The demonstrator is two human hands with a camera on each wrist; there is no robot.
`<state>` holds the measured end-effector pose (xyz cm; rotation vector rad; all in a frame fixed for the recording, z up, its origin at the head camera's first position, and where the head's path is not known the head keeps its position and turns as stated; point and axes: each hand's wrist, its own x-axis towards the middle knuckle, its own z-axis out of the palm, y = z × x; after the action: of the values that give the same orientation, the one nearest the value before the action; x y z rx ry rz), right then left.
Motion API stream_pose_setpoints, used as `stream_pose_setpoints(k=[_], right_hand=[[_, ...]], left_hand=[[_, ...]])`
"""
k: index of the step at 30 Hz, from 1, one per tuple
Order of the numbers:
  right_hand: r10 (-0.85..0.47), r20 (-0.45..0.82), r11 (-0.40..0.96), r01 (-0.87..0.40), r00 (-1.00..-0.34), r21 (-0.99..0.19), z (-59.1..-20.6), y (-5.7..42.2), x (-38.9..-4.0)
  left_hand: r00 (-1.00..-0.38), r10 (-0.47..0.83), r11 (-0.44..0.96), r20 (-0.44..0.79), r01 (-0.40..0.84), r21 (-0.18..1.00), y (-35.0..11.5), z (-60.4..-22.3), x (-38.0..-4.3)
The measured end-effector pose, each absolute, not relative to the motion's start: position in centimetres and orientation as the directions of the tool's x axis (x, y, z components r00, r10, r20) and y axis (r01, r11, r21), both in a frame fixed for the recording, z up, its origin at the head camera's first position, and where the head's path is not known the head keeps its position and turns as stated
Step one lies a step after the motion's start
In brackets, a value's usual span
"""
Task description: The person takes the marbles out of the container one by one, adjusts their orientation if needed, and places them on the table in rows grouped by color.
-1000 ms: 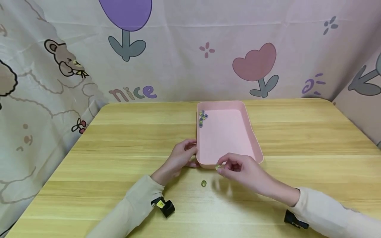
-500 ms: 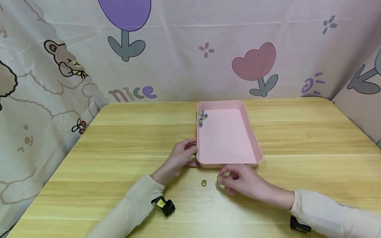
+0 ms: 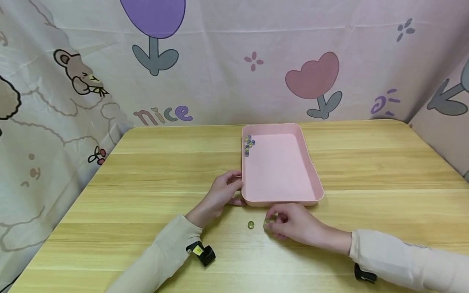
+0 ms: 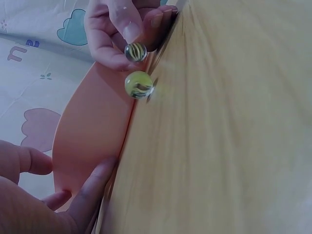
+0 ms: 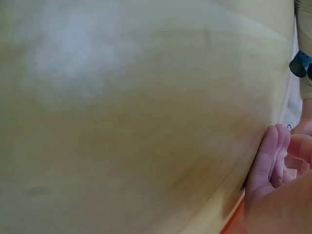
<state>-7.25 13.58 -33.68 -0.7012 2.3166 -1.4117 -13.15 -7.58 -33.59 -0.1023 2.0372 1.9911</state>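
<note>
In the head view, the right hand (image 3: 293,221) pinches a clear glass marble (image 4: 135,52) with yellow and dark swirls between thumb and index finger, low over the table before the tray's near side. A second yellow-green marble (image 3: 250,224) rests on the wood just left of it. The left hand (image 3: 221,191) touches the outside of the pink tray (image 3: 280,201) at its near left corner, its fingers (image 4: 102,170) lying along the wall. Several small marbles (image 3: 249,143), yellow and blue, sit inside the tray by its left wall. The right wrist view hides the held marble.
The tray stands on a wooden table (image 3: 165,175) whose far edge meets a printed cloth backdrop (image 3: 220,81). Another cloth (image 3: 47,162) hangs along the left side. Black wrist cameras (image 3: 205,255) are worn on both sleeves.
The right hand, holding its marble, has come down from the tray's near rim to the table and moved slightly left towards the loose marble. The left hand and tray stay put.
</note>
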Motion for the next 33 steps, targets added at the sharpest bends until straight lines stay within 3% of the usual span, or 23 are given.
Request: stream_pose_setpoints(k=[33], right_hand=[[-0.599,0.026,0.430,-0.348,-0.800,-0.833,-33.98,13.26,-7.21]], left_hand=[[-0.955,0.151,0.059,-0.257,-0.250,0.966,-7.61,-33.61,-13.04]])
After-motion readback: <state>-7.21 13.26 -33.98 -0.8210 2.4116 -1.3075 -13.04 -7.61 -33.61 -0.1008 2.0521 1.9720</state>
